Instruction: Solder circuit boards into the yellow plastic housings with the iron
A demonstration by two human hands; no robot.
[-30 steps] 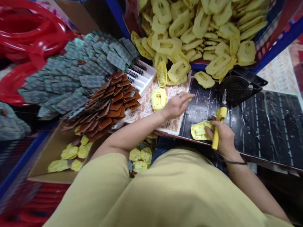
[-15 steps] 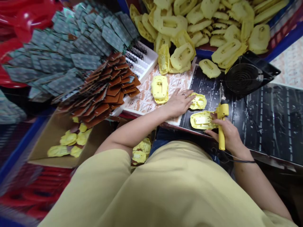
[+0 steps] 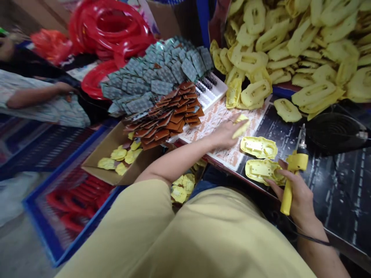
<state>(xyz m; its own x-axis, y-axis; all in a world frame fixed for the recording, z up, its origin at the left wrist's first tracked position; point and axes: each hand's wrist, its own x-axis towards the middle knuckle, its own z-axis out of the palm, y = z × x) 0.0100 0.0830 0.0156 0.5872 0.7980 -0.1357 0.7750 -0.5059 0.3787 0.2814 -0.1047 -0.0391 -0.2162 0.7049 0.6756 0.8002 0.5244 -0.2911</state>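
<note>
On the near edge of the dark tabletop (image 3: 333, 185), the right hand (image 3: 298, 193) is wrapped around the yellow handle of a soldering iron (image 3: 292, 173), whose metal tip points toward the far side, while its outstretched fingers (image 3: 274, 181) press on the near yellow shell (image 3: 261, 170), which lies hollow side up. Just beyond it lies a second yellow shell (image 3: 259, 147), also hollow side up, close to the first; whether the two touch cannot be told. To the left, the left hand (image 3: 228, 133) reaches out over a printed paper sheet (image 3: 214, 119), its fingers closed loosely on a blurred small yellow piece (image 3: 240, 128) at the fingertips. Farther off, a big heap of yellow shells (image 3: 290, 46) fills the far right of the scene, and a black round fan (image 3: 333, 131) sits to the right on the tabletop. Left of the paper sheet rests a fanned pile of brown circuit boards (image 3: 171, 119), with grey-green circuit boards (image 3: 156, 73) piled behind it and a white tray (image 3: 213, 94) beside them. Below the table edge on the left, a cardboard box (image 3: 116, 154) holds yellow parts. Red hoops (image 3: 110, 27) lie at the far left, where another person's arm (image 3: 34, 96) is visible.
</note>
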